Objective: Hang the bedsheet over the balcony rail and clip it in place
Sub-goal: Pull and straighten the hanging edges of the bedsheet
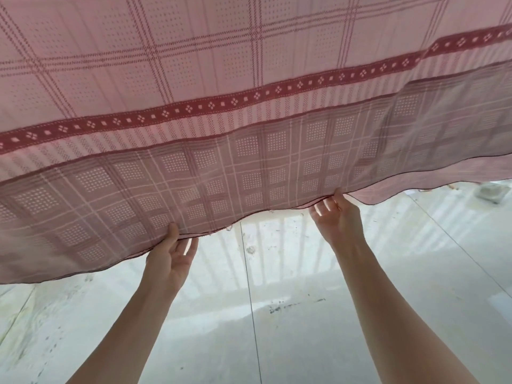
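A pink checked bedsheet [249, 79] with a dark red diamond band filled the view from 9 o'clock through 12 to 3, its thin dark hem sagging across the middle. The left hand [170, 257] pinched that hem near 7 o'clock, thumb in front and fingers behind; the right hand [336, 217], toward 4 o'clock, gripped it the same way. Below the hem, pale scuffed floor tiles [291, 328] lay open, striped by shadows, with a small white object [491, 193] at 3 o'clock.
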Motion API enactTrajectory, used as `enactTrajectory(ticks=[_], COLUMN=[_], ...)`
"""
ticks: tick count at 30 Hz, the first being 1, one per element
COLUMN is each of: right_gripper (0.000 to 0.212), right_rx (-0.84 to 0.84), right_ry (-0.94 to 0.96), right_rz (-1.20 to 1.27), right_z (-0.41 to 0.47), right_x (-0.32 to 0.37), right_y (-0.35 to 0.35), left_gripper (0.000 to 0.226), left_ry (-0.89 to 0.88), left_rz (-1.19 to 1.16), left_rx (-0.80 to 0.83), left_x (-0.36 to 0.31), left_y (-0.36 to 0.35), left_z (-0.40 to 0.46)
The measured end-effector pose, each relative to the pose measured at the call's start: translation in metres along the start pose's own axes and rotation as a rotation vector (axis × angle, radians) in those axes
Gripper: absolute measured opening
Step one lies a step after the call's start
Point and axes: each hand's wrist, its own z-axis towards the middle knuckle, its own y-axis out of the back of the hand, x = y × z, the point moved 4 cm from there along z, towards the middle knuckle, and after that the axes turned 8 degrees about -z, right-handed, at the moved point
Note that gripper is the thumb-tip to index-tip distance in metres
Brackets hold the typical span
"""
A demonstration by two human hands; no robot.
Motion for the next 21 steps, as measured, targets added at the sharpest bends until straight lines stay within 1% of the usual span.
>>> enactTrajectory(ticks=[4, 8, 12, 14, 16, 17, 18, 19, 20, 21], right_gripper=[0.013, 0.016, 0.017, 0.018, 0.019, 0.02, 0.022, 0.023, 0.022, 0.02], right_rx=[-0.008, -0.016, 0.016, -0.015, -0.104, -0.183, -0.263, -0.324, -0.354, -0.363], right_ry=[0.015, 0.035, 0.034, 0.017, 0.029, 0.064, 0.11, 0.157, 0.211, 0.228], right_rz=[0.052, 0.124, 0.168, 0.208, 0.148, -0.021, -0.338, -0.717, -1.035, -1.151], right_z=[0.009, 0.019, 0.027, 0.032, 0.031, 0.027, 0.023, 0.018, 0.014, 0.007], right_x=[0.008, 0.011, 0.011, 0.016, 0.025, 0.032, 0.038, 0.042, 0.043, 0.042], right_y=[0.009, 0.014, 0.016, 0.017, 0.018, 0.017, 0.019, 0.02, 0.021, 0.019], left_gripper=[0.015, 0.016, 0.019, 0.023, 0.027, 0.028, 0.028, 0.027, 0.027, 0.026], left_ry=[-0.015, -0.045, -0.071, -0.065, -0.02, 0.014, 0.041, 0.07, 0.09, 0.1], left_rz=[0.017, 0.044, 0.049, 0.064, 0.072, 0.06, 0.044, 0.029, 0.028, 0.026], left_rx=[0.022, -0.02, -0.051, -0.069, -0.106, -0.13, -0.147, -0.179, -0.201, -0.23], left_x=[0.007, 0.011, 0.009, 0.005, 0.003, 0.002, 0.0, -0.001, -0.002, -0.002], left_y=[-0.004, -0.007, -0.01, -0.014, -0.02, -0.025, -0.029, -0.032, -0.033, -0.032], left_z=[0.004, 0.01, 0.017, 0.021, 0.026, 0.026, 0.026, 0.025, 0.024, 0.024])
